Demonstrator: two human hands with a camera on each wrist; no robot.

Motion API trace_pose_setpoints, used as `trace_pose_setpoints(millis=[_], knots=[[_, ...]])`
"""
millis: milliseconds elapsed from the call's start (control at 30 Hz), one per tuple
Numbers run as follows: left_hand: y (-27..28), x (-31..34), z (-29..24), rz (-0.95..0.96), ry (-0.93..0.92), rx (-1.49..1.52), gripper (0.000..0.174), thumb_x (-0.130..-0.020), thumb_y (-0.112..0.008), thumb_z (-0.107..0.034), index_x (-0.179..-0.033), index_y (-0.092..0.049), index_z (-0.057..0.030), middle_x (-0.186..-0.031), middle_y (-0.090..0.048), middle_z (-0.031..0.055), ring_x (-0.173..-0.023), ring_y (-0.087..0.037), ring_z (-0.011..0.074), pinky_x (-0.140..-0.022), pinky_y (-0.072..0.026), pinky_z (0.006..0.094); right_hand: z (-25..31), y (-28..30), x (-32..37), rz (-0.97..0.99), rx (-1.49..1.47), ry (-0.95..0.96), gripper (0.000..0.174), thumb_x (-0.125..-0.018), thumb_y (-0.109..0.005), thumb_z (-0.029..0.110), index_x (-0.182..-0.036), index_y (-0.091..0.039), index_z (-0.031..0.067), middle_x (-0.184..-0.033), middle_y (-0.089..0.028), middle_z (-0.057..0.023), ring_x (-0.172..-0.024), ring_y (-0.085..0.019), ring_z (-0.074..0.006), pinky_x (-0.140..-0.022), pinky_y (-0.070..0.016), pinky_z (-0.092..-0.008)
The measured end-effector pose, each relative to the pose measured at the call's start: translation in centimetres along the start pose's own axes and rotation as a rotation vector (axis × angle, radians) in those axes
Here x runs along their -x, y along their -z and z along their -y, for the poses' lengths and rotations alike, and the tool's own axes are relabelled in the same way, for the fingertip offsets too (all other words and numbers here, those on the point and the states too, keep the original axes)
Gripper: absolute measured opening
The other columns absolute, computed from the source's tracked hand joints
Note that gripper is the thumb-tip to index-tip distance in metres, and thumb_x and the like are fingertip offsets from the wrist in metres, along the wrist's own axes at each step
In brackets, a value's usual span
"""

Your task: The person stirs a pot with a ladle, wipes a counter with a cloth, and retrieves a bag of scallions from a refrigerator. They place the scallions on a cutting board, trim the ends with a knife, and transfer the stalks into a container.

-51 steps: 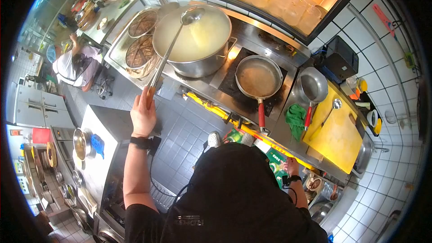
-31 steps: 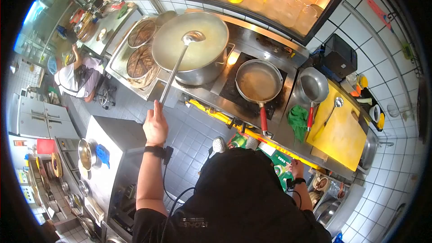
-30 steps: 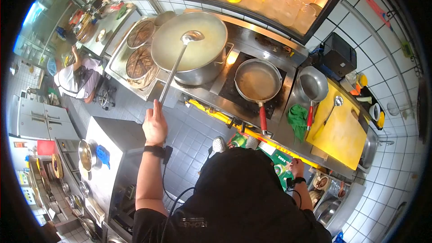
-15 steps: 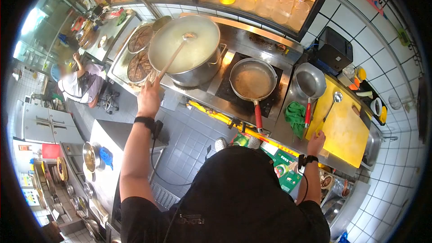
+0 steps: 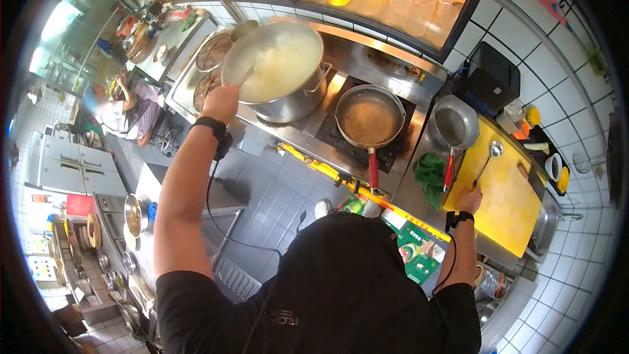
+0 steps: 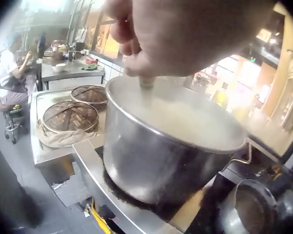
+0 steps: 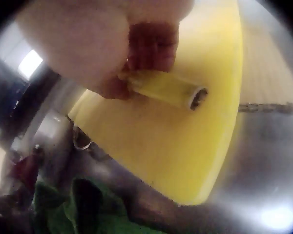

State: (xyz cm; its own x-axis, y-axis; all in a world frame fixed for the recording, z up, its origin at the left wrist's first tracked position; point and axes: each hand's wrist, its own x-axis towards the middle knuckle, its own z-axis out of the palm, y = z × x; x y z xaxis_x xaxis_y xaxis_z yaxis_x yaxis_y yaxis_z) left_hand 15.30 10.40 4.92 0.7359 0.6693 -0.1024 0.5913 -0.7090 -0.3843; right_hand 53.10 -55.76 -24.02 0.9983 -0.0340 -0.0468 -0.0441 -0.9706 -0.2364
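Observation:
My left hand grips the handle of a long ladle at the near-left rim of a big steel stockpot. The ladle's bowl is hidden under cloudy pale liquid. From the left wrist view, the left hand sits over the pot's rim with curled fingers, and the handle end points down into the pot. On the yellow cutting board, my right hand holds a second, smaller ladle by its handle. That handle's hollow yellow end pokes out of the fist in the right wrist view.
A red-handled frying pan rests on the burner, with a saucepan and green cloth to its right. Woven steamer lids lie left of the pot. Another person sits farther back. A steel counter stands at left.
My left hand has moved forward to the pot's rim, and the ladle's bowl has sunk into the liquid. My right hand has risen from beside the body and taken hold of the smaller ladle.

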Motion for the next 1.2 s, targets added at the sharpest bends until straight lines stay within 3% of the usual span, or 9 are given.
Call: trace_pose_setpoints(millis=[200, 267, 367, 400, 500, 600, 767, 1067, 1200], knots=[[1.1, -0.9, 4.0, 0.106, -0.223, 0.038, 0.016, -0.083, -0.062, -0.005, -0.088, -0.073, 0.0045, -0.089, -0.072, 0.0273, -0.089, -0.071, 0.0431, -0.083, -0.0575, 0.0499, -5.4, -3.3, -1.7, -0.119, -0.257, 0.028, 0.037, -0.09, -0.065, 0.018, -0.121, -0.062, -0.003, -0.097, -0.071, -0.0239, -0.087, -0.071, -0.0343, -0.079, -0.0566, -0.0485], [5.0, 0.1, 3.1, 0.207, -0.165, 0.105, 0.018, -0.086, -0.063, -0.009, -0.088, -0.073, 0.0053, -0.086, -0.071, 0.0287, -0.087, -0.07, 0.0454, -0.08, -0.0557, 0.0509, -3.7, 0.3, 0.2, 0.237, -0.771, -0.204, 0.026, -0.091, -0.062, 0.014, -0.111, -0.062, -0.0029, -0.087, -0.068, -0.0151, -0.064, -0.065, -0.0233, -0.058, -0.0535, -0.0383], [5.9, 0.4, 4.4, 0.217, -0.172, 0.24, 0.02, -0.089, -0.065, -0.014, -0.087, -0.072, 0.0042, -0.074, -0.07, 0.0214, -0.068, -0.069, 0.0353, -0.064, -0.0536, 0.0457, -4.7, 0.8, 2.7, 0.317, -1.137, -0.258, 0.026, -0.094, -0.06, 0.014, -0.114, -0.056, -0.003, -0.08, -0.062, -0.0082, -0.053, -0.055, -0.0142, -0.047, -0.0447, -0.0291], [6.3, 0.7, 4.3, 0.215, -0.17, 0.238, 0.02, -0.089, -0.065, -0.014, -0.087, -0.072, 0.0042, -0.074, -0.07, 0.0214, -0.068, -0.069, 0.0353, -0.064, -0.0536, 0.0457, -4.9, 0.9, 3.7, 0.319, -1.14, -0.257, 0.026, -0.094, -0.06, 0.014, -0.114, -0.056, -0.003, -0.08, -0.062, -0.0082, -0.053, -0.055, -0.0142, -0.047, -0.0447, -0.0291], [4.9, 1.8, 4.6, 0.452, 0.002, 0.853, 0.024, -0.095, -0.068, -0.019, -0.077, -0.067, -0.0031, -0.06, -0.055, -0.0005, -0.046, -0.046, 0.0073, -0.043, -0.0339, 0.0278, -4.3, 1.8, 8.0, 0.187, -1.18, -0.228, 0.035, -0.102, -0.058, 0.015, -0.13, -0.044, -0.0015, -0.083, -0.06, -0.006, -0.055, -0.054, -0.0134, -0.047, -0.0451, -0.0286], [4.4, 3.0, 2.3, 0.555, 0.13, 1.246, 0.016, -0.094, -0.067, -0.017, -0.099, -0.07, -0.0012, -0.064, -0.054, -0.0042, -0.05, -0.049, 0.0062, -0.041, -0.0356, 0.0243, -2.4, 3.4, 11.6, 0.062, -1.209, -0.252, 0.035, -0.105, -0.057, 0.018, -0.132, -0.043, -0.0003, -0.084, -0.059, -0.0055, -0.057, -0.054, -0.0126, -0.048, -0.0452, -0.0285], [2.0, 5.6, 0.7, 0.54, 0.207, 1.6, 0.036, -0.104, -0.059, -0.022, -0.131, -0.06, 0.0016, -0.084, -0.062, 0.003, -0.05, -0.048, 0.0034, -0.037, -0.0342, 0.018, -0.5, 6.6, 14.7, 0.045, -1.184, -0.16, 0.036, -0.107, -0.057, 0.018, -0.137, -0.042, 0.0046, -0.077, -0.056, -0.0032, -0.058, -0.048, -0.0082, -0.052, -0.0396, -0.0236], [-3.4, 13.7, 0.2, 0.316, 0.374, 2.326, 0.047, -0.1, -0.06, -0.016, -0.142, -0.052, 0.0034, -0.089, -0.061, 0.0077, -0.055, -0.048, 0.0068, -0.037, -0.0334, 0.0179, 9.8, 12.1, 14.6, 0.128, -1.014, 0.314, 0.034, -0.106, -0.055, 0.01, -0.14, -0.052, 0.003, -0.086, -0.058, -0.0014, -0.063, -0.047, -0.0064, -0.056, -0.0401, -0.0226], [-4.9, 15.9, -0.2, 0.191, 0.376, 2.329, 0.046, -0.1, -0.06, -0.014, -0.142, -0.053, 0.0029, -0.088, -0.063, 0.0076, -0.054, -0.05, 0.0078, -0.037, -0.0331, 0.0186, 17.4, 12.7, 13.6, 0.22, -0.926, 0.584, 0.04, -0.102, -0.062, 0.01, -0.14, -0.054, 0.0005, -0.106, -0.069, -0.0109, -0.082, -0.064, -0.015, -0.072, -0.0523, -0.029]])
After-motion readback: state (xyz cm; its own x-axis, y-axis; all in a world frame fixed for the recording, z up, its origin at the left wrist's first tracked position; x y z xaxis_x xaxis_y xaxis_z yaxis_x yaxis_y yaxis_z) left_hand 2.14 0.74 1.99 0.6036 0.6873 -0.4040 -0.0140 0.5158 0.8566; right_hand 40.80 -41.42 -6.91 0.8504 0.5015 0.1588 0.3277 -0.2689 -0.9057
